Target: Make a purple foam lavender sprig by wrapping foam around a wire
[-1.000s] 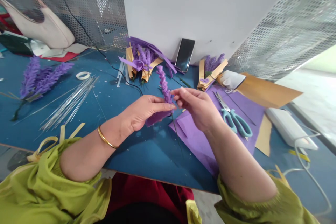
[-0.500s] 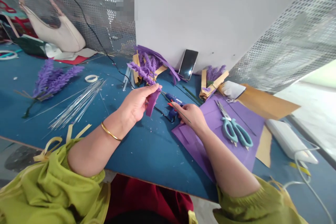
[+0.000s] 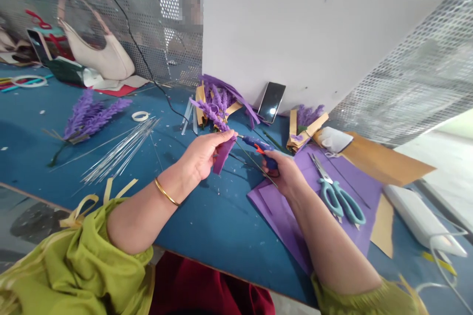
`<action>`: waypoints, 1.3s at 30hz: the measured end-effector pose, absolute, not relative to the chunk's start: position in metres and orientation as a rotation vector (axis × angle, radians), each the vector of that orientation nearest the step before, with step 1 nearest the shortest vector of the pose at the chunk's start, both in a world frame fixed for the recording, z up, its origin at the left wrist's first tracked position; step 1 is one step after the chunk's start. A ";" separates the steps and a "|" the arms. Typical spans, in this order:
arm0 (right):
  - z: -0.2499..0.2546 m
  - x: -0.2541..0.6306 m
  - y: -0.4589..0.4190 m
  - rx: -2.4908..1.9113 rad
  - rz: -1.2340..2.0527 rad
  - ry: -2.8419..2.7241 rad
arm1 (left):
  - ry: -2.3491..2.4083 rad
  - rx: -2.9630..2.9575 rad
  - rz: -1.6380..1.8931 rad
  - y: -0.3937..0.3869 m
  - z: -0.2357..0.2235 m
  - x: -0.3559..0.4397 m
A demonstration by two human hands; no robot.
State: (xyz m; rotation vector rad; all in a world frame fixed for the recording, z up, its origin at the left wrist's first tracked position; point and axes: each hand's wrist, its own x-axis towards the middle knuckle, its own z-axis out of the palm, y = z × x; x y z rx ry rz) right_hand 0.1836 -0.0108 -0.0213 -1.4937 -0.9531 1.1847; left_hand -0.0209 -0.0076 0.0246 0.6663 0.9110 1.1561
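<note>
My left hand (image 3: 199,158) is closed, pinching an artificial lavender stem whose purple flower spike (image 3: 211,114) points up and left. A purple felt-like strip (image 3: 223,155) hangs from the same fingers. The thin green stem (image 3: 255,163) slants down to the right, passing by my other hand. My right hand (image 3: 286,171) is wrapped round a blue glue gun (image 3: 254,143) with an orange trigger. Its nozzle sits right beside my left fingertips; whether it touches the strip I cannot tell.
Wires (image 3: 121,155), a tape roll (image 3: 140,116) and a lavender bunch (image 3: 84,118) lie left. Behind are wrapped lavender (image 3: 310,117) and a phone (image 3: 271,102) leaning on a white board (image 3: 295,34). Scissors (image 3: 340,197) rest on purple paper (image 3: 283,229), with a white power bank-like box (image 3: 421,216) beyond.
My right hand has taken hold of the glue gun and raised it, bringing the nozzle to my left fingertips. The left hand keeps its pinch. The whole view has shifted slightly.
</note>
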 end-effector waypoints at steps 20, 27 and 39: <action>0.004 0.175 -0.052 -1.039 0.501 -1.500 | 0.934 0.638 1.310 0.000 0.028 -0.027; 0.003 0.169 -0.058 -1.092 -0.009 -2.024 | 0.929 0.693 1.349 0.000 0.029 -0.027; 0.000 0.165 -0.057 -1.192 -0.245 -2.044 | 0.911 0.718 1.316 -0.006 0.031 -0.025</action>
